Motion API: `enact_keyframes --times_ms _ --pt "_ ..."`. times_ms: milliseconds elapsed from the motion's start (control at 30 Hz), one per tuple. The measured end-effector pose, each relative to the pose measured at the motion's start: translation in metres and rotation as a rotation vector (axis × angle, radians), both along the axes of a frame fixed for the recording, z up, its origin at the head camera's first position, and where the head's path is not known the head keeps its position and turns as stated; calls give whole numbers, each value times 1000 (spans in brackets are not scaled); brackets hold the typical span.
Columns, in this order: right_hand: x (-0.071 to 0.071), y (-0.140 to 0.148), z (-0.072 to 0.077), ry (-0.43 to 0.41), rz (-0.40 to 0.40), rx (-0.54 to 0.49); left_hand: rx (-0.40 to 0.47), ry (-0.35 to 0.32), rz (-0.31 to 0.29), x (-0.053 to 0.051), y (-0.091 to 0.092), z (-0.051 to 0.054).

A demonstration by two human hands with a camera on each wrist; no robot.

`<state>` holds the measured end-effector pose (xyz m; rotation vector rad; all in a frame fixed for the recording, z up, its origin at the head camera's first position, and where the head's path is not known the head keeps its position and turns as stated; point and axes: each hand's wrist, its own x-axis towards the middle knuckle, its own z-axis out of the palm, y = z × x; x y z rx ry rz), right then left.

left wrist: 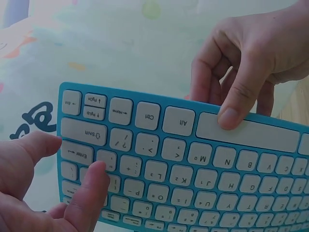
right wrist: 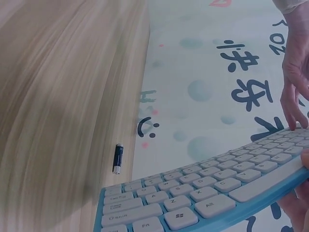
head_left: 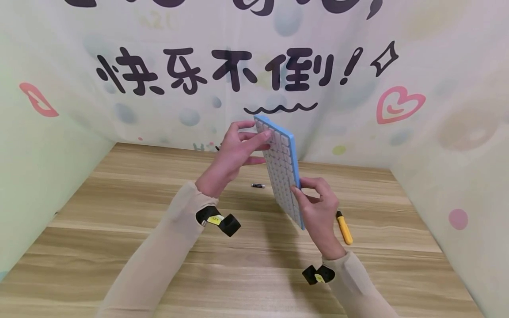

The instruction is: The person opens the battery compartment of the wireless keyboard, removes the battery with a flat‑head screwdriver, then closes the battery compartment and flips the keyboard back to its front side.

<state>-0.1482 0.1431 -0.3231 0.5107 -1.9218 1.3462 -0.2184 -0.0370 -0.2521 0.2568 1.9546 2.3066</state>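
Observation:
A blue keyboard (head_left: 281, 172) with white keys is held up on its side above the table, its keys facing left in the head view. My right hand (head_left: 319, 212) grips its long edge. In the left wrist view, the right thumb (left wrist: 231, 116) lies on the space bar and the other fingers go behind. My left hand (head_left: 234, 152) holds the keyboard's upper end, with one finger on the key side and another at the short edge (left wrist: 59, 145). Part of the left hand is hidden by the keyboard or out of frame.
On the wood-grain table (head_left: 230, 274), a small dark battery (head_left: 258, 186) lies behind the keyboard. A yellow-handled tool (head_left: 344, 229), perhaps a screwdriver, lies right of the right hand, its tip hidden. A printed cloth (head_left: 199, 115) hangs along the back.

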Motion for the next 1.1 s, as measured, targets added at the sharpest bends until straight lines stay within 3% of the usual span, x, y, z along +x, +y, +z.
enact_keyframes --times_ms 333,433,600,800,1100 --pt "-2 2 1 -28 -67 -66 31 33 -25 -1 4 -6" --pt "-8 6 -6 -49 -85 -81 33 51 -42 -1 4 -11" --pt "-15 9 -12 -63 -106 -101 9 78 -71 -1 5 -23" --pt "-21 12 -16 -97 -114 -130 -11 50 -74 1 5 -37" --pt "-23 9 -8 -46 -110 -152 -1 -17 -48 1 1 -72"
